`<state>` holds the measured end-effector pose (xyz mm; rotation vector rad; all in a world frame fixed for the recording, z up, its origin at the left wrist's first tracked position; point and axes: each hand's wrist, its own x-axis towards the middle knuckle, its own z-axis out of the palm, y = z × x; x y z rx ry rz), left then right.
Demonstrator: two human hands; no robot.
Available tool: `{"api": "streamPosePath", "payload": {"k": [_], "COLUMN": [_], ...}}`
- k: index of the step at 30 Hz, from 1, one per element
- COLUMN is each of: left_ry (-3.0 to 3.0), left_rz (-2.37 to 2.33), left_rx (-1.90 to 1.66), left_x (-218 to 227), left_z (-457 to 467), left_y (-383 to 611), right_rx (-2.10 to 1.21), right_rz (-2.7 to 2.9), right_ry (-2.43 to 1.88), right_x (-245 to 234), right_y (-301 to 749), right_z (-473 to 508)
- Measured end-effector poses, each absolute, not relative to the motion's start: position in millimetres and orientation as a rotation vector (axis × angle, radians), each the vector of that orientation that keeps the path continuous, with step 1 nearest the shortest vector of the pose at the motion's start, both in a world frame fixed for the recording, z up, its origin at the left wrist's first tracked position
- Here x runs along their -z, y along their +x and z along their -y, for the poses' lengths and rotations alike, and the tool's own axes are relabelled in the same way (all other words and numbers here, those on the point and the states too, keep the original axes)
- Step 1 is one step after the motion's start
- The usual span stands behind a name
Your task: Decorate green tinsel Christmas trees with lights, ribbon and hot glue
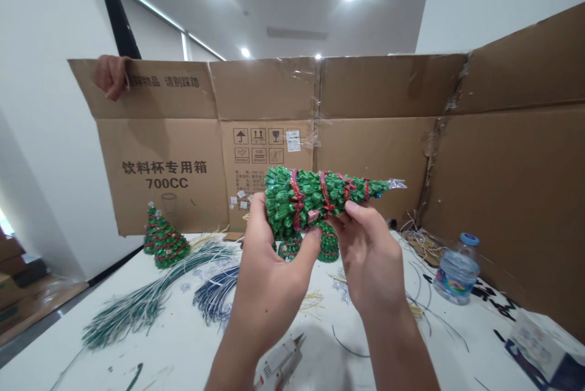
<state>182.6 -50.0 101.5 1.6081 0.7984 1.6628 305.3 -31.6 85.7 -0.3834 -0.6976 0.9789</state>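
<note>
I hold a small green tinsel Christmas tree (320, 193) on its side at chest height, its tip pointing right and red garland wound round it. My left hand (269, 275) grips the wide base end, thumb and fingers wrapped round it. My right hand (370, 257) pinches the tree's middle from below, fingers pressed against the green foil. Two more small green trees (308, 246) stand on the table just behind my hands.
A cardboard wall (379, 141) rings the white table (183, 342); another person's hand (111, 75) grips its top left edge. Finished trees (165, 240) stand far left, green wire bundles (137, 306), blue wires (214, 293), a glue gun (281, 363), a water bottle (457, 269), a box (543, 348).
</note>
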Motion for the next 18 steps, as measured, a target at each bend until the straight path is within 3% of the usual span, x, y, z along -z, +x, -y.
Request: {"api": "streamPosePath", "payload": {"k": [8,14,18], "left_ry": [1.435,1.446,1.801], "left_rz": [-0.7,-0.708,-1.118], "left_rx": [-1.755,-1.592,-1.597], "left_x": [-107,-107,-104], "left_z": [54,51,46], "left_y": [188,182,171], "right_rx": [-0.85,-0.648,-0.465], "right_rz": [0.928,0.84,0.766], "right_ry": [-0.27,-0.317,-0.442], "right_x": [-82,-66,-60], "right_y": [297,287,295], "right_z": [32,11,2]}}
